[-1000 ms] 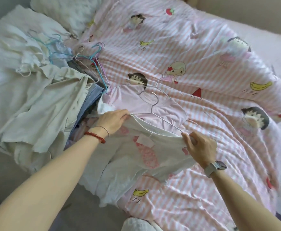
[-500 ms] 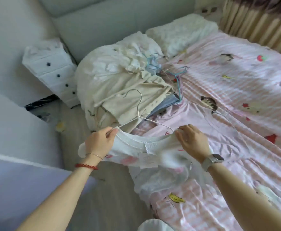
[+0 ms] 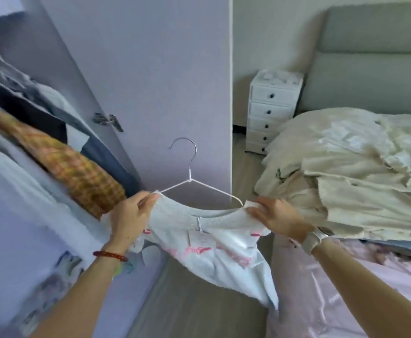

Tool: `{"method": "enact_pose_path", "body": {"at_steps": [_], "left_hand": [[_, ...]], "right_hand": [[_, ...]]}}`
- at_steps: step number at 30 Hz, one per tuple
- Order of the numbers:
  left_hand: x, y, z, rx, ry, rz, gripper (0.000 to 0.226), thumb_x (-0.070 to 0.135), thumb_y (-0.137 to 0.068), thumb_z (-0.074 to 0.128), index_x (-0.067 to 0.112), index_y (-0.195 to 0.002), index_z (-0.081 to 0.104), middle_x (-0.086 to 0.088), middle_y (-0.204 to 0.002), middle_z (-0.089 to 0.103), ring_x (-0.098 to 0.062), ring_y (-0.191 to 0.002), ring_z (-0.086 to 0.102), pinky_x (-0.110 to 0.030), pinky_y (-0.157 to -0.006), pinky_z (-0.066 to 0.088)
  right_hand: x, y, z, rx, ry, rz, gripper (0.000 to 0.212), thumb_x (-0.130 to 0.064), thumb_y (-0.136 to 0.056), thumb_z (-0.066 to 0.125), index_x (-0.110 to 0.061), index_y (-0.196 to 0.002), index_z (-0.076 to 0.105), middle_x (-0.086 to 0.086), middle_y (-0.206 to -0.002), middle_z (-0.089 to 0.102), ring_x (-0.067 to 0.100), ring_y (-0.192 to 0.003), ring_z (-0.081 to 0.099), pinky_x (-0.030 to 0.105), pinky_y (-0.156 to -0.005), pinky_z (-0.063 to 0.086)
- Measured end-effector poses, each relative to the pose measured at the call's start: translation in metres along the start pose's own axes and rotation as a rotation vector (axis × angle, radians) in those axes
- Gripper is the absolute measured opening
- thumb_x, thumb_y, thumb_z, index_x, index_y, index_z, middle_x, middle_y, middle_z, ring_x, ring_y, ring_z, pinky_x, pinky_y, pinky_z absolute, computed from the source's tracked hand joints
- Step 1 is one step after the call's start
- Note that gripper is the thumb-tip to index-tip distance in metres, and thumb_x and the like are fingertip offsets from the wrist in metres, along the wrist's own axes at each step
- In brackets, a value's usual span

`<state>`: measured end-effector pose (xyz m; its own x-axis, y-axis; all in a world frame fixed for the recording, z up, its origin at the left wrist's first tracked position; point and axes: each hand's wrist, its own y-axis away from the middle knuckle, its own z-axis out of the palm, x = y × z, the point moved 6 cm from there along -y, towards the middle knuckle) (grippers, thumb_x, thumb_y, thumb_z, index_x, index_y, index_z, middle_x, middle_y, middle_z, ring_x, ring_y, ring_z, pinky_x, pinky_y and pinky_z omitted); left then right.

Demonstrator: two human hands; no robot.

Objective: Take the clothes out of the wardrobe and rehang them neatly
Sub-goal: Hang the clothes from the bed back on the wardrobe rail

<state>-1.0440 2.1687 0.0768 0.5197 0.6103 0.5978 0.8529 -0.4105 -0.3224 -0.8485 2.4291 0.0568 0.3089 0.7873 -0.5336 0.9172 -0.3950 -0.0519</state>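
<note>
Room: wardrobe (image 3: 41, 154) at left, bed (image 3: 346, 276) at right.
Hold: left hand (image 3: 129, 215) and right hand (image 3: 276, 217) pinch white top (image 3: 211, 245) on hanger (image 3: 190, 184).
Risk: shoulder may slip off the thin wire.

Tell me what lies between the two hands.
In the head view, the white top's neckline and the hanger span from the left hand to the right hand.
</note>
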Motion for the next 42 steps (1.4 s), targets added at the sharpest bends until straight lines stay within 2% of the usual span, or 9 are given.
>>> {"method": "enact_pose_path", "body": {"at_steps": [2, 5, 7, 10, 17, 21, 28, 34, 42], "left_hand": [[-0.031, 0.005, -0.035, 0.094, 0.052, -0.113, 0.018, 0.024, -0.09, 0.059, 0.011, -0.08, 0.066, 0.006, -0.055, 0.054, -0.018, -0.058, 0.046, -0.026, -0.05, 0.033], [-0.064, 0.013, -0.092, 0.313, 0.022, -0.141, 0.018, 0.01, -0.089, 0.058, -0.005, -0.087, 0.067, -0.023, -0.072, 0.066, -0.034, -0.067, 0.056, -0.038, -0.065, 0.044], [-0.081, 0.016, -0.127, 0.416, -0.042, -0.167, 0.02, 0.01, -0.088, 0.056, -0.007, -0.089, 0.067, -0.029, -0.076, 0.064, -0.042, -0.073, 0.058, -0.048, -0.075, 0.046], [-0.109, 0.018, -0.179, 0.537, -0.146, -0.251, 0.03, 0.021, -0.087, 0.051, -0.002, -0.093, 0.068, -0.028, -0.078, 0.065, -0.043, -0.079, 0.058, -0.047, -0.082, 0.043], [-0.146, 0.032, -0.272, 0.673, -0.208, -0.355, 0.04, 0.02, -0.087, 0.054, 0.007, -0.124, 0.055, -0.016, -0.127, 0.051, -0.034, -0.122, 0.039, -0.042, -0.104, 0.028], [-0.13, 0.035, -0.311, 0.774, -0.338, -0.254, 0.048, 0.02, -0.076, 0.047, 0.006, -0.121, 0.056, -0.019, -0.131, 0.046, -0.038, -0.124, 0.038, -0.049, -0.103, 0.029], [-0.09, -0.007, -0.374, 0.86, -0.758, -0.092, 0.054, 0.014, -0.073, 0.053, 0.008, -0.126, 0.054, -0.024, -0.138, 0.042, -0.045, -0.129, 0.035, -0.059, -0.102, 0.024], [-0.103, -0.051, -0.415, 0.899, -0.976, -0.219, 0.063, 0.034, -0.085, 0.043, 0.025, -0.145, 0.026, -0.019, -0.153, 0.014, -0.041, -0.141, 0.008, -0.059, -0.109, 0.0], [-0.142, -0.071, -0.421, 1.041, -1.124, -0.217, 0.07, 0.048, -0.087, 0.047, 0.029, -0.146, 0.013, -0.014, -0.15, 0.004, -0.035, -0.137, 0.001, -0.063, -0.105, -0.001]], "right_hand": [[-0.043, -0.019, 0.011, -0.054, -0.05, -0.096, 0.026, -0.045, -0.091, 0.046, -0.023, -0.093, 0.059, -0.001, -0.085, 0.065, 0.026, -0.088, 0.061, 0.028, -0.069, 0.038], [-0.117, -0.042, 0.027, -0.115, -0.096, -0.29, 0.022, -0.037, -0.093, 0.046, -0.02, -0.092, 0.059, -0.003, -0.083, 0.064, 0.027, -0.085, 0.06, 0.035, -0.075, 0.045], [-0.161, -0.053, 0.036, -0.078, -0.131, -0.372, 0.019, -0.031, -0.094, 0.047, -0.018, -0.093, 0.062, 0.0, -0.079, 0.065, 0.029, -0.082, 0.06, 0.036, -0.074, 0.045], [-0.221, -0.066, 0.05, 0.027, -0.148, -0.455, 0.021, -0.026, -0.093, 0.049, -0.013, -0.098, 0.064, 0.008, -0.08, 0.068, 0.033, -0.08, 0.063, 0.037, -0.072, 0.046], [-0.333, -0.093, 0.09, 0.065, -0.337, -0.496, 0.028, -0.024, -0.094, 0.047, -0.002, -0.088, 0.063, 0.017, -0.078, 0.067, 0.037, -0.076, 0.06, 0.043, -0.068, 0.046], [-0.387, -0.113, 0.111, 0.017, -0.465, -0.459, 0.029, -0.025, -0.095, 0.045, -0.008, -0.073, 0.053, 0.01, -0.068, 0.057, 0.027, -0.068, 0.052, 0.036, -0.063, 0.038], [-0.482, -0.164, 0.136, 0.011, -0.485, -0.468, 0.029, -0.02, -0.097, 0.036, 0.002, -0.089, 0.054, 0.016, -0.078, 0.059, 0.03, -0.072, 0.052, 0.03, -0.059, 0.033], [-0.541, -0.216, 0.154, 0.111, -0.396, -0.546, 0.034, -0.023, -0.099, 0.029, 0.0, -0.101, 0.053, 0.019, -0.089, 0.063, 0.035, -0.082, 0.059, 0.032, -0.061, 0.038], [-0.572, -0.268, 0.204, 0.096, -0.433, -0.384, 0.036, -0.028, -0.098, 0.032, -0.005, -0.118, 0.049, 0.017, -0.095, 0.064, 0.038, -0.089, 0.06, 0.03, -0.061, 0.033]]}}
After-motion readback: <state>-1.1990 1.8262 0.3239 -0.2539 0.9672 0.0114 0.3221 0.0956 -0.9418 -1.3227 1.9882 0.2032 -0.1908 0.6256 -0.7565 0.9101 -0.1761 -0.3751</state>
